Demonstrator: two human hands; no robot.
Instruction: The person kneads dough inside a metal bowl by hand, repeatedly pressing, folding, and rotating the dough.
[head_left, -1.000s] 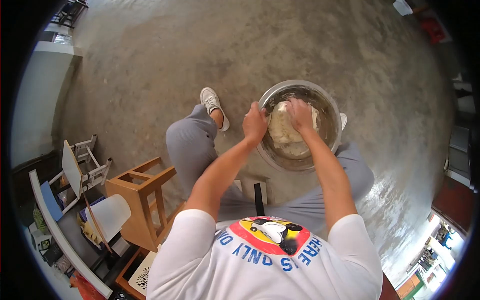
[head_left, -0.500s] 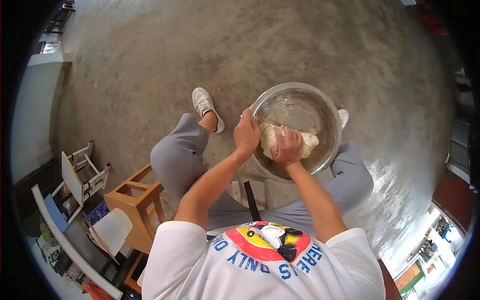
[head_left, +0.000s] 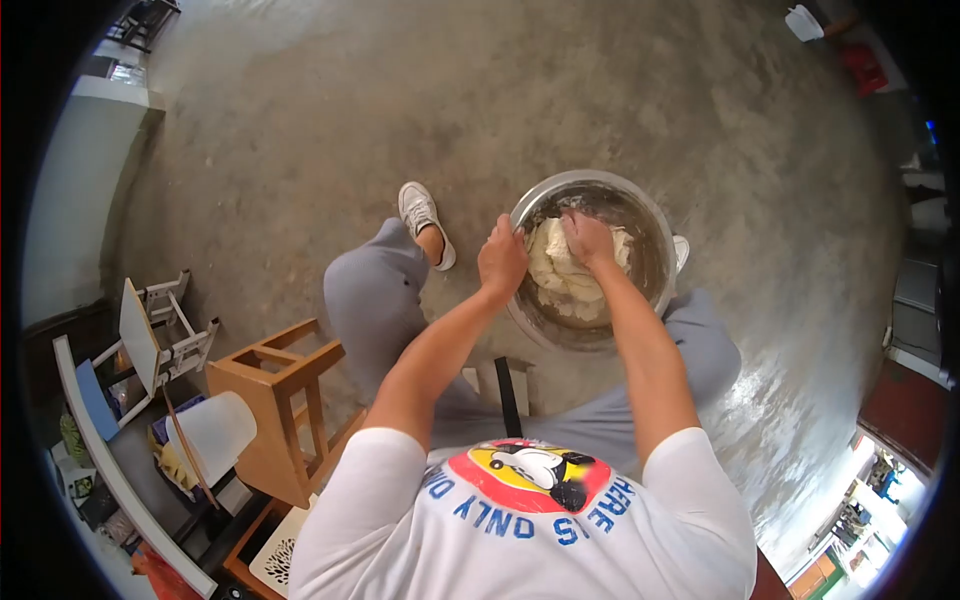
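Observation:
A wide metal bowl [head_left: 656, 215] stands between the person's legs, with a pale, lumpy mass of dough [head_left: 560, 283] inside. My left hand [head_left: 503, 258] is closed round the bowl's left rim. Inside the bowl, my right hand [head_left: 587, 238] presses on the upper part of the dough with its fingers curled into it. The fingertips are partly hidden. The dough spreads below and to both sides of my right hand.
A wooden stool [head_left: 270, 400] lies at the lower left, beside a white plastic container [head_left: 215, 437] and a folding step frame [head_left: 165, 335]. White shoes [head_left: 420, 215] rest on the concrete floor [head_left: 400, 90]. A red object [head_left: 862, 68] is at the upper right.
Half a second ago my right hand was lower, on dough gathered near the bowl's lower left. It has moved up, and the dough now spreads higher. My left hand still holds the rim.

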